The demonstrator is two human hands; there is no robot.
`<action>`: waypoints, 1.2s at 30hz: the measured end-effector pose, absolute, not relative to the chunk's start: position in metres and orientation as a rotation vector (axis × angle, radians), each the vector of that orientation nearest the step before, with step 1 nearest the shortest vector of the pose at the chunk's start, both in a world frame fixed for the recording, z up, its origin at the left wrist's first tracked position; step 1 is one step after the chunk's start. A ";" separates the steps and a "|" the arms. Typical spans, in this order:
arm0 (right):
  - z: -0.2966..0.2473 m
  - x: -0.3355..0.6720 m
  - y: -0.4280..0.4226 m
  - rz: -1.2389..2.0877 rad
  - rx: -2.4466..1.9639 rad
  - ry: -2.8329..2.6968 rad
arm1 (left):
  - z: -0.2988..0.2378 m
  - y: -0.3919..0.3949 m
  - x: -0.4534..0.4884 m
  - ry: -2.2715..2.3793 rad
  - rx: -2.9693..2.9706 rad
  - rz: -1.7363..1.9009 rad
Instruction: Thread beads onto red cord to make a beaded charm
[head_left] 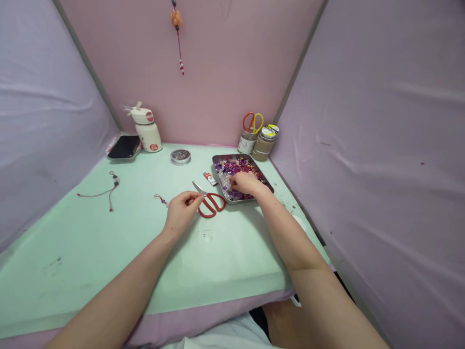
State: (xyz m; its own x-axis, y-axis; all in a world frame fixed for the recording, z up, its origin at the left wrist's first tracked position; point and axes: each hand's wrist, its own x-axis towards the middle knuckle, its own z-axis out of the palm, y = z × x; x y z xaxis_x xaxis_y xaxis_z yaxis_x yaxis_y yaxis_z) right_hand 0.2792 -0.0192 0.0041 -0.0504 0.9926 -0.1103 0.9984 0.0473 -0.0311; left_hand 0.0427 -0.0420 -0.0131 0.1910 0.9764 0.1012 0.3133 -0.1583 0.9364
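Note:
My right hand (245, 183) reaches into a metal tray (264, 178) filled with purple, pink and clear beads, fingers curled down among them; what they pinch is hidden. My left hand (182, 210) rests on the green table top with fingers pinched together, seemingly on a thin red cord whose knotted end (160, 198) lies to its left. Red-handled scissors (209, 202) lie shut between the two hands, just right of my left fingers.
A small red-and-white tube (209, 178) lies left of the tray. At the back stand a white bottle (147, 129), a black phone (124, 146), a round tin (180, 156), a jar holding scissors (249, 136) and a taped jar (265, 142). A red corded piece (109, 190) lies left. A tassel (178, 34) hangs on the wall.

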 end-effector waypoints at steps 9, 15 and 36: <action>-0.002 0.274 -0.018 -0.166 2.146 2.214 | -0.015 -0.041 0.043 1.248 1.641 1.005; 0.017 0.282 -0.032 -0.099 2.324 2.356 | -0.015 -0.041 0.042 1.240 1.638 1.006; -0.012 0.210 -0.078 -3.130 2.323 2.036 | -0.020 -0.042 0.041 1.069 1.640 1.213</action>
State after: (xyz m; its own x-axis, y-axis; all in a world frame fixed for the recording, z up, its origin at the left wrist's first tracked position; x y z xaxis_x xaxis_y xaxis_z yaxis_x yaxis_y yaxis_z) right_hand 0.2098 -0.0779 -0.0119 0.0557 0.9971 -0.0520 -0.3566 -0.0288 -0.9338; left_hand 0.0405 -0.0424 -0.0202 0.1775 0.9433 0.2806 0.1599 -0.3090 0.9375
